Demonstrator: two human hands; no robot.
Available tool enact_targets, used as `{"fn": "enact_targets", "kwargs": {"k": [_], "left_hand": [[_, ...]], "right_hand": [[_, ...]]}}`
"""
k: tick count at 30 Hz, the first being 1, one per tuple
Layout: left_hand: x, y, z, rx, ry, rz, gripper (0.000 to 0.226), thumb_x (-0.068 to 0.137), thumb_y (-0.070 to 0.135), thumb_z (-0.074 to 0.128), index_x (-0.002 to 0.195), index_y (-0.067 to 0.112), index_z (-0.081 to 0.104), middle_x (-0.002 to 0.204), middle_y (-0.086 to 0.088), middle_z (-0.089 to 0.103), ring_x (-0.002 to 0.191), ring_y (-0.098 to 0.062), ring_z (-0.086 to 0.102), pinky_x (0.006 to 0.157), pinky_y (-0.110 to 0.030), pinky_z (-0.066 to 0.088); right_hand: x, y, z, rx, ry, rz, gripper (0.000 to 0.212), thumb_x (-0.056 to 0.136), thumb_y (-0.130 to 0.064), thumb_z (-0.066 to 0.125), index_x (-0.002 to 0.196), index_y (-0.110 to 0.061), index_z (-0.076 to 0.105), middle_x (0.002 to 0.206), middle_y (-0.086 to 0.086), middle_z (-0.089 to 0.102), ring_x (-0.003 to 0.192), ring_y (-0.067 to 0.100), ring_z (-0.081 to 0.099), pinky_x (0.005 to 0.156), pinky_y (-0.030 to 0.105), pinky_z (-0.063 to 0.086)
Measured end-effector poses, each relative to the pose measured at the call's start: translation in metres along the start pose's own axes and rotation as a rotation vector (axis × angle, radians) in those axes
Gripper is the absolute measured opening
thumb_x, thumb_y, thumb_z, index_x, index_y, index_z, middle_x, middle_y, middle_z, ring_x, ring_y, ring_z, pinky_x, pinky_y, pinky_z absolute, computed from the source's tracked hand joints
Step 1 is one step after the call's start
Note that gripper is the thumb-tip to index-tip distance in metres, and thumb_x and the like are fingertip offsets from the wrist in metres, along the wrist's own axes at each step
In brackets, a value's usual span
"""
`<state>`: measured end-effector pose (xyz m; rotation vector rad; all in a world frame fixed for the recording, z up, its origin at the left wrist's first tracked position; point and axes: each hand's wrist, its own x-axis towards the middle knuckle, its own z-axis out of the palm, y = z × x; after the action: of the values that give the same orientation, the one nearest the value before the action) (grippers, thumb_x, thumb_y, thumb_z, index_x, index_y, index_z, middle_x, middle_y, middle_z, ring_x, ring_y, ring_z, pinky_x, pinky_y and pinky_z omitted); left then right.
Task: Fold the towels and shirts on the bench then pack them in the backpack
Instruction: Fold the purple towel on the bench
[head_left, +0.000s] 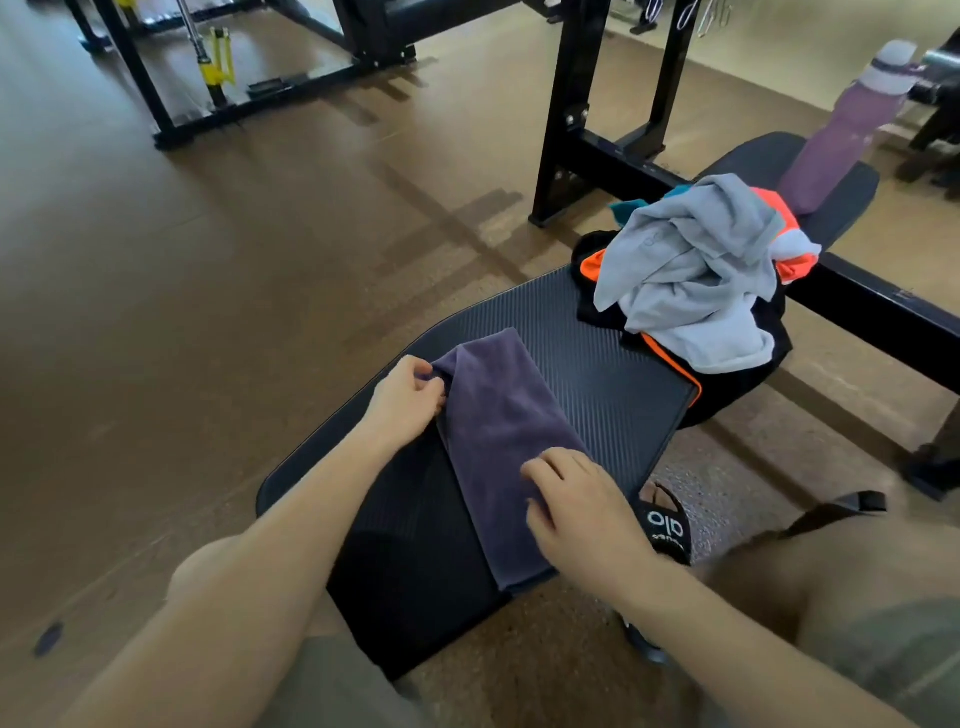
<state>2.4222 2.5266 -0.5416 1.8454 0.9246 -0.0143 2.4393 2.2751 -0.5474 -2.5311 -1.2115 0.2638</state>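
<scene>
We work on the ribbed black bench pad (597, 364). Beyond lies a heap: a grey shirt (691, 275) over orange-trimmed black fabric (727, 384), possibly the backpack, crowding our folding room. The purple towel (498, 431) lies before us in a long strip, soft, light, floppy; best taken at corners. Our left hand (410, 400) pinches its far edge; our right hand (582, 499) rests loosely curled on top.

The purple towel (506, 431) is folded into a long narrow strip lying flat on the black ribbed bench (613, 364), running diagonally, its near end at the pad's edge. Further along sits a crumpled heap (not folded): a light grey shirt (691, 280) on top of orange-and-black clothes (727, 384).
</scene>
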Motion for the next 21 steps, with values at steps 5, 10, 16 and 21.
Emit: {"fn": "enact_targets", "kwargs": {"k": [5,10,16,21], "left_hand": [[0.008,0.017,0.008,-0.353,-0.094,-0.128,0.052,0.1,0.014,0.057,0.146,0.018,0.033,0.128,-0.008,0.059,0.107,-0.022,0.066,0.087,-0.04,0.059],[0.014,0.028,0.016,-0.6,-0.099,-0.212,0.063,0.101,0.001,0.055,0.153,0.016,0.022,0.121,-0.013,0.059,0.097,-0.023,0.07,0.072,-0.03,0.06],[0.017,0.031,0.023,-0.636,-0.107,-0.241,0.047,0.101,-0.002,0.051,0.143,0.015,0.041,0.116,-0.016,0.065,0.075,-0.016,0.071,0.061,-0.024,0.06],[0.019,0.03,0.02,-0.733,-0.11,-0.278,0.04,0.101,0.005,0.056,0.135,0.024,0.053,0.108,-0.009,0.068,0.07,-0.01,0.062,0.054,-0.021,0.053]], "right_hand": [[0.001,0.018,0.029,-0.115,-0.025,0.128,0.052,0.101,-0.042,0.044,0.149,-0.024,0.044,0.156,0.002,0.04,0.145,0.022,0.034,0.12,0.038,0.029],[-0.007,0.024,0.044,-0.134,0.0,0.118,0.055,0.102,-0.046,0.033,0.151,-0.024,0.044,0.157,0.001,0.038,0.146,0.02,0.032,0.122,0.035,0.023],[-0.008,0.027,0.049,-0.102,0.017,0.12,0.054,0.103,-0.046,0.034,0.153,-0.027,0.04,0.16,-0.002,0.035,0.149,0.017,0.026,0.121,0.036,0.018],[-0.009,0.028,0.049,-0.089,0.019,0.121,0.054,0.103,-0.047,0.033,0.154,-0.029,0.037,0.161,-0.005,0.031,0.15,0.015,0.022,0.121,0.036,0.019]]}}
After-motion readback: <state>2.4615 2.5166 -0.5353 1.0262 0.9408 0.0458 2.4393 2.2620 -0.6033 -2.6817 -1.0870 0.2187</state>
